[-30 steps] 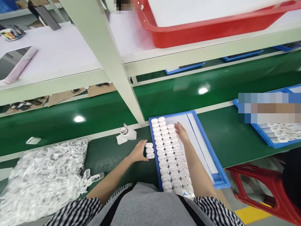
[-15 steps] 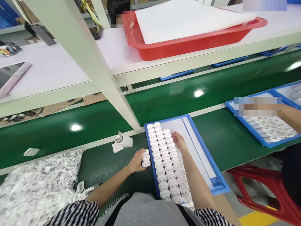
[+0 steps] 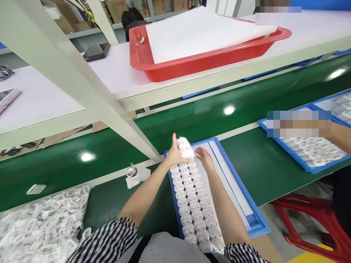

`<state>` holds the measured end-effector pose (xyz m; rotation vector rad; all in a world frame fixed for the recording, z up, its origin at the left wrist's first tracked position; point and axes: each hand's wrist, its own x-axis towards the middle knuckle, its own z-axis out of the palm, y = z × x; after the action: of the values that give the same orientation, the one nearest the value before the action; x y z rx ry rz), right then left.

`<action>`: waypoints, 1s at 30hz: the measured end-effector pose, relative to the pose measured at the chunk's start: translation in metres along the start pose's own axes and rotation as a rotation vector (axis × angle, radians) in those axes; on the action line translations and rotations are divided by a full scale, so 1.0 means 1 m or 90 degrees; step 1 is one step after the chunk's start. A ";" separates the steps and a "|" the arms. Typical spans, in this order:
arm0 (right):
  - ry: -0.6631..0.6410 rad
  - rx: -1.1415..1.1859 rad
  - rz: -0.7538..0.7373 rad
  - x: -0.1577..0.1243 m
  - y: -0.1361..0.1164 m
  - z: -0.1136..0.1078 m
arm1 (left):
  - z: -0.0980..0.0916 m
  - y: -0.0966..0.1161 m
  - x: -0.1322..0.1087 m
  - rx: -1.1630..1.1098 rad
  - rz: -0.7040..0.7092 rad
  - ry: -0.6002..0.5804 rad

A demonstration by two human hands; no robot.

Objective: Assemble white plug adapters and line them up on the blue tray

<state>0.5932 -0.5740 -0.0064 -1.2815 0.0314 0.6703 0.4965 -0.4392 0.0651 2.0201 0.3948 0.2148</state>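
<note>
Over the far left end of a blue-rimmed tray [image 3: 236, 175], my left hand [image 3: 174, 155] grips a small group of white oval plastic pieces [image 3: 185, 148], with the thumb pointing up. Blur hides their exact shape. Below it, columns of similar white oval pieces [image 3: 192, 188] run down the left part of the tray towards me. My right hand [image 3: 205, 159] is open, fingers apart, just right of the held group and over the tray's white lining [image 3: 219, 160]. It appears to hold nothing.
A big heap of white plastic parts [image 3: 41, 226] lies at left. A white dispenser bottle [image 3: 138, 173] stands near the shelf post [image 3: 131, 131]. Above, the shelf bears a red tray [image 3: 203, 60]. On the right, a co-worker's arm [image 3: 340, 135] reaches over another blue tray [image 3: 309, 168].
My left hand has lifted the white oval pieces from the green table beside the tray and carried them up and right, over the tray's far end. My right hand stays near the columns.
</note>
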 end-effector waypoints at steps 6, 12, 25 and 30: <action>-0.093 0.037 -0.054 0.033 -0.008 0.024 | 0.023 -0.014 0.078 0.128 0.052 -0.092; -0.176 -0.016 -0.001 0.033 0.015 0.018 | 0.017 -0.044 0.082 0.179 -0.018 -0.255; -0.130 -0.444 -0.053 0.028 0.017 0.015 | 0.022 -0.032 0.101 0.208 -0.066 -0.100; -0.092 -0.442 -0.040 0.022 0.018 0.011 | 0.042 -0.016 0.102 0.292 -0.030 -0.224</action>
<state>0.5990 -0.5519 -0.0270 -1.8831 -0.3893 0.7467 0.6019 -0.4299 0.0299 2.4354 0.2820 -0.2849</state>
